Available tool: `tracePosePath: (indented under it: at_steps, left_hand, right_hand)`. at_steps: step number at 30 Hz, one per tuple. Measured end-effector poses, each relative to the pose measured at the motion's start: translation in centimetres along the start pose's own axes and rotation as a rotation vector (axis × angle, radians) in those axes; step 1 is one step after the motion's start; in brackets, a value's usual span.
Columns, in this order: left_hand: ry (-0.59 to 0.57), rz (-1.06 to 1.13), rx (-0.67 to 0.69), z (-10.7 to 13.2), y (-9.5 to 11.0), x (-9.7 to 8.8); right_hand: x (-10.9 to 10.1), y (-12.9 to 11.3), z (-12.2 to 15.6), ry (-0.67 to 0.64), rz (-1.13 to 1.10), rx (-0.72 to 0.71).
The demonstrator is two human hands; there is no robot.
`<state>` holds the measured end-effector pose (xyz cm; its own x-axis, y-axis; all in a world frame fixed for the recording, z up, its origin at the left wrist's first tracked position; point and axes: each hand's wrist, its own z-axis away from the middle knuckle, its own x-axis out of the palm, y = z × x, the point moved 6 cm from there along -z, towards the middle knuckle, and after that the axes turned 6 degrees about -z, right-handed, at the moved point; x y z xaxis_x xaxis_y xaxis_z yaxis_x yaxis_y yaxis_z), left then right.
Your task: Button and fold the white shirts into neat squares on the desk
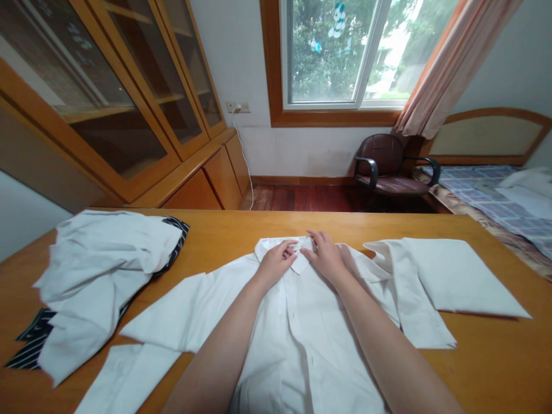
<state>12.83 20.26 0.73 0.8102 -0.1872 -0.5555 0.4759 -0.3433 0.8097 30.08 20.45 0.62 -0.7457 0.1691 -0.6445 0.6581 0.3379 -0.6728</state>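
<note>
A white button-up shirt (276,322) lies front up on the wooden table, its collar toward the far edge and its sleeves out to both sides. At the left side of the collar, my left hand (276,263) has its thumb and fingers drawn together on the fabric. My right hand (325,256) rests at the collar's right side, thumb and fingers apart. Between the hands, the collar points (301,263) show. The shirt's left-side sleeve is bent back toward the near edge; the other lies crumpled on the right.
A heap of white cloth (107,247) and black striped fabric (32,345) lies at the table's left. At the right is a folded white garment (457,276), close to the shirt's sleeve. Beyond the table (487,356) stand a cabinet (181,115), an armchair (383,164) and a bed (495,195).
</note>
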Motion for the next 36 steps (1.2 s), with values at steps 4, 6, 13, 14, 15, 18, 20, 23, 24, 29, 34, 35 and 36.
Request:
tracePosePath:
  at_steps: [4,6,13,14,15,18,20,23,24,29,34,35,36]
  left_hand:
    - [0.009,-0.092,0.01,0.0,-0.3,0.2]
    - [0.025,-0.119,0.024,-0.1,-0.1,0.0]
    - [0.217,-0.066,0.136,0.4,1.4,-2.0]
    - [0.264,-0.056,0.139,0.5,1.6,-2.5]
    - [0.318,-0.051,0.138,0.7,1.8,-3.0]
    - [0.533,-0.046,0.106,1.2,2.1,-5.1]
    - [0.711,-0.013,0.072,1.6,1.7,-6.8]
    - [0.925,0.083,-0.005,1.8,-0.4,-9.4]
    - [0.934,0.108,-0.048,1.7,-1.5,-10.1]
    - [0.492,-0.042,-0.292,0.4,-6.1,-10.4]
    - [0.113,-0.181,-0.28,0.6,-6.0,-8.6]
    - [0.09,-0.19,-0.267,0.6,-5.9,-8.3]
    - [0.079,-0.201,-0.255,0.5,-5.8,-8.2]
  right_hand:
    - [0.0,0.7,0.1,0.041,0.141,0.053]
    - [-0.1,1.0,0.1,0.064,0.187,0.067]
    - [-0.5,1.9,0.0,0.1,0.224,0.112]
    - [-0.5,1.9,0.0,0.101,0.218,0.114]
    - [-0.6,1.9,-0.1,0.103,0.21,0.11]
    - [-0.8,1.7,-0.1,0.128,0.18,0.084]
    - [-1.0,1.6,-0.1,0.151,0.153,0.067]
    - [-1.3,1.2,0.0,0.162,0.104,0.033]
    - [-1.4,1.0,0.1,0.153,0.089,0.017]
    - [-1.3,-0.8,0.4,0.044,0.049,-0.092]
    - [-1.3,-2.7,0.9,-0.026,0.032,-0.219]
    - [-1.2,-3.0,1.0,-0.038,0.032,-0.24]
    - [-1.2,-3.3,1.1,-0.055,0.032,-0.258]
